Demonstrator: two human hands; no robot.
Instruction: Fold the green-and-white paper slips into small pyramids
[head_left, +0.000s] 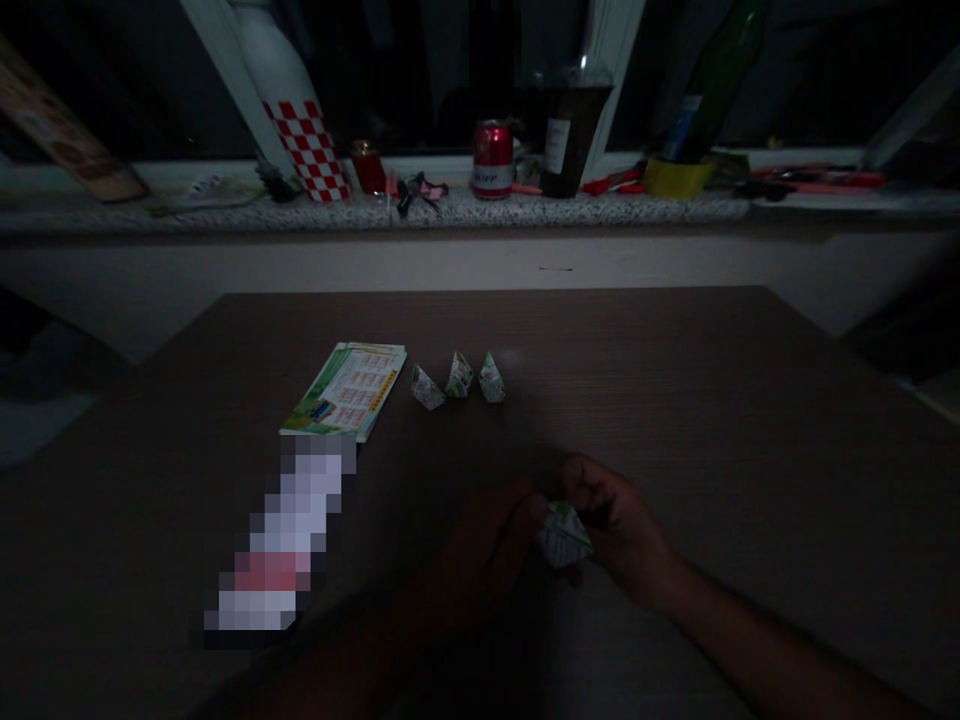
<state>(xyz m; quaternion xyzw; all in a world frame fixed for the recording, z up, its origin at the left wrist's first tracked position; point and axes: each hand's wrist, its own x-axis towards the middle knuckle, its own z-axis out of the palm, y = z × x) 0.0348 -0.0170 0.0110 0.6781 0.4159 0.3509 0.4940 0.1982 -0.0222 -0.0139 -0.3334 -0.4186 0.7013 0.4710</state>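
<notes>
Both my hands are at a small folded piece of printed paper (565, 536), white and green, near the front middle of the table. My left hand (495, 530) grips its left edge with thumb and fingers; deep shadow hides part of that hand. On the paper's right side, my right hand (619, 525) has its fingers curled in and closed on it. Farther back stand three small folded paper pieces in a row: a left one (427, 387), a middle one (460, 376) and a right one (492, 379).
A stack of printed calendar sheets (349, 390) lies left of the folded pieces, with a blurred-out oblong object (289, 540) in front of it. Along the granite windowsill (442, 210) stand a checkered bottle (304, 135), a red can (492, 160), a dark cup (570, 135) and a yellow tape roll (677, 178).
</notes>
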